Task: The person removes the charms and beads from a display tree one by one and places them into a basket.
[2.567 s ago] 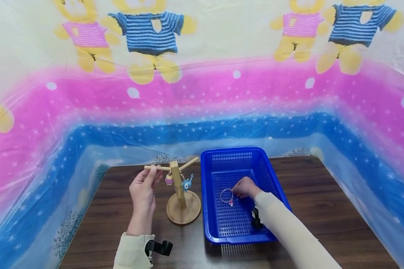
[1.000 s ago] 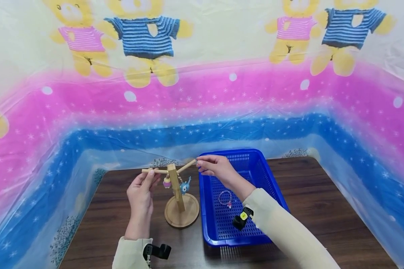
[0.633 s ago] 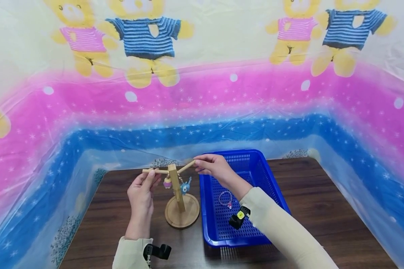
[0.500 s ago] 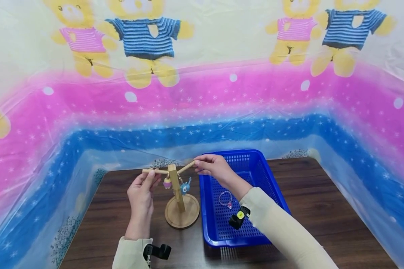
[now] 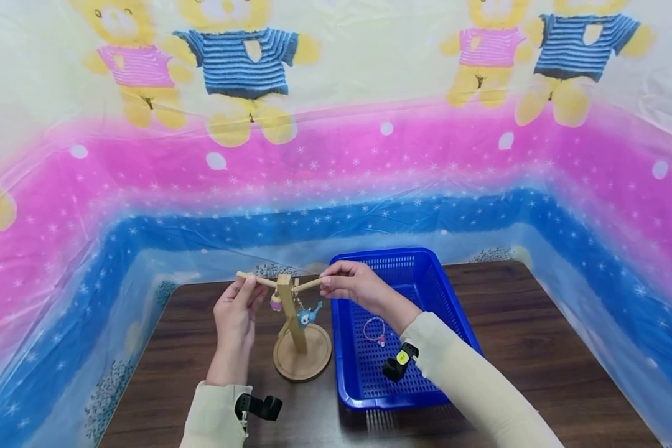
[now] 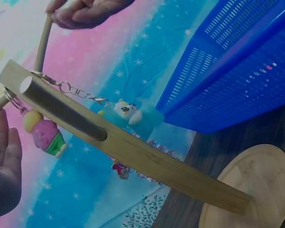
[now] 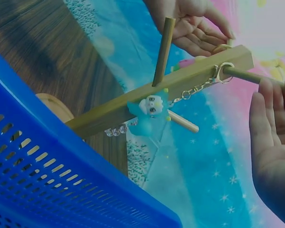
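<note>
Head view: wood stand (image 5: 292, 317) is upright on the counter (image 5: 537, 336), just beside the blue basket (image 5: 340, 354). L hand (image 5: 237, 317) pinches one top peg (image 5: 266, 282), fingers narrow; R hand (image 5: 361, 290) pinches the opp. peg (image 5: 308, 285) nr its tip, fingers ditto. Blue charm (image 5: 306, 317) hangs by a metal chain (image 6: 78, 91), purple charm (image 5: 277, 303) on the other side. Stand's stiff, prob. light & a bit top-heavy; smooth wood, maybe slippery. Best hold: post, low, just above round base (image 5: 313, 358). Pegs OK for a light pinch; chain prob. the weak pt.
</note>
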Available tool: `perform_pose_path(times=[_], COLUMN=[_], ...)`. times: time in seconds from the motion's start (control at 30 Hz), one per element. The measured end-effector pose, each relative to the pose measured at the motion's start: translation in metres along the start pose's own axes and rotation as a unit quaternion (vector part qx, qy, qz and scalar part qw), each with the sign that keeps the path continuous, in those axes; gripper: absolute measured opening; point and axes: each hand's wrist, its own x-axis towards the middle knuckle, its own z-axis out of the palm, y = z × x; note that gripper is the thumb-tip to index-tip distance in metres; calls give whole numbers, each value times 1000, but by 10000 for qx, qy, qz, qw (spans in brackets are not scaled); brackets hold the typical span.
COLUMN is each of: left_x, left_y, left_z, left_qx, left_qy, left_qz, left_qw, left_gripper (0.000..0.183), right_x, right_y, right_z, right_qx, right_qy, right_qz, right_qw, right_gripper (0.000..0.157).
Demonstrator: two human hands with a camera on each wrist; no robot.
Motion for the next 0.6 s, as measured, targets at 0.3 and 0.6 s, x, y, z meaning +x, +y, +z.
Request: perform_pose_path(times=[0.3,0.6], left_x=[16,25], left_y=[4,7], left_z=[7,8], left_qx=[303,720], left_qy=[-118,-404], left_qz=[-245,-371], left_qw=[9992,9959], left_gripper=[31,37], right_x=[-8,-14], right_y=[0,5], right_z=[9,22], right_qx=[-136,-48], right_qy=[-540,-642], right_qz=[5,-99], right_qw=[9984,9979], right_gripper=[34,35])
